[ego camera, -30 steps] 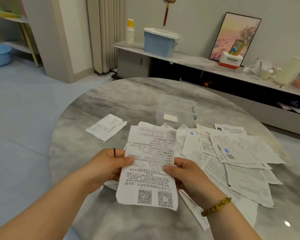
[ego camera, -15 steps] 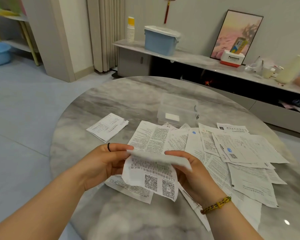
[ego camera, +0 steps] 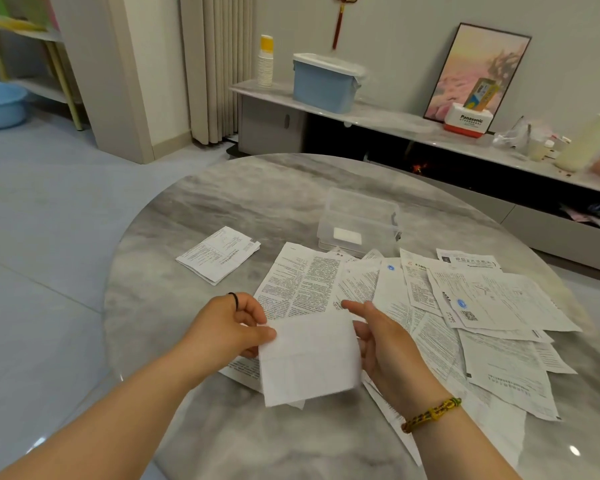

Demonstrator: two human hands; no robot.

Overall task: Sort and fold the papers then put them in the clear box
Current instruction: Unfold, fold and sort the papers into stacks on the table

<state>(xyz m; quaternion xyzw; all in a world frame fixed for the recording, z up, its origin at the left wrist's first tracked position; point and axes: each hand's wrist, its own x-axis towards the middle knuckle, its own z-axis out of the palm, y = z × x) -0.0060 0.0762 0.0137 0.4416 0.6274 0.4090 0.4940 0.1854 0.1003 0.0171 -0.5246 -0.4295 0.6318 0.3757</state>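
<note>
Living room, round grey marble worktop [ego camera: 243,202], low shelf [ego camera: 388,117] along the back wall.

Left hand [ego camera: 229,327] pinches the left edge of a folded sheet [ego camera: 309,358], thumb on top and fingers curled under. Right hand [ego camera: 385,344] sits at the sheet's right edge with the index finger straight above the top edge. Its other fingers are hidden behind the paper, so I cannot tell whether it truly grips. Sheet is held just over the near worktop, blank side up, one crease across it.

Progress, as judged: early.
- Small folded stack [ego camera: 219,254] lies apart, to the left.
- Clear box [ego camera: 361,206] stands beyond the papers. It shows one white patch low down, either a folded paper or a label.
- Loose papers [ego camera: 482,306], many, flat and overlapping, spread from centre to right.

Left to do: most of the sorting and folding, then boxing nearly everything.
</note>
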